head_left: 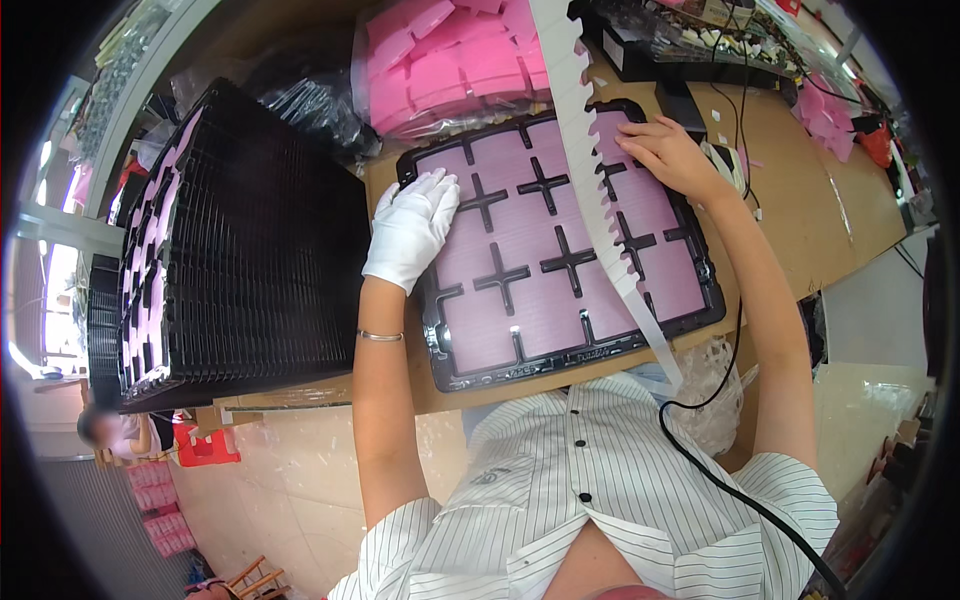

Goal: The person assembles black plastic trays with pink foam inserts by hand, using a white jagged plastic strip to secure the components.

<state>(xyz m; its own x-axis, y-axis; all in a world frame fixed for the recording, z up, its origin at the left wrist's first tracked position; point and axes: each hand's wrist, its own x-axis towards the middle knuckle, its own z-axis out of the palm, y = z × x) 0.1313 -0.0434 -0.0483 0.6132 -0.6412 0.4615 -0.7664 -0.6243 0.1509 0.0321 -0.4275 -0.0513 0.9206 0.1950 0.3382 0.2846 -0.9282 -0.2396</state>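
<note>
A black plastic tray [575, 357] lies flat before me on the brown tabletop. Pink foam sheets [535, 312] cover its compartments, with black cross-shaped dividers between them. My left hand [408, 232], in a white glove, rests on the tray's left edge, its fingers lying flat over the rim and the nearest pink sheet. At the far right corner, my bare right hand [672, 153] touches the tray with fingers extended and apart. Neither hand visibly holds anything. A long white strip with a notched edge [590, 150] crosses in front of the tray and hides part of it.
A tall stack of black trays [265, 240] stands close on the left. Behind the tray sits a clear bag of pink foam pieces [450, 75]. Black cables [740, 120] and a black bin of small parts [690, 50] are at the far right. A person [125, 435] is at far left.
</note>
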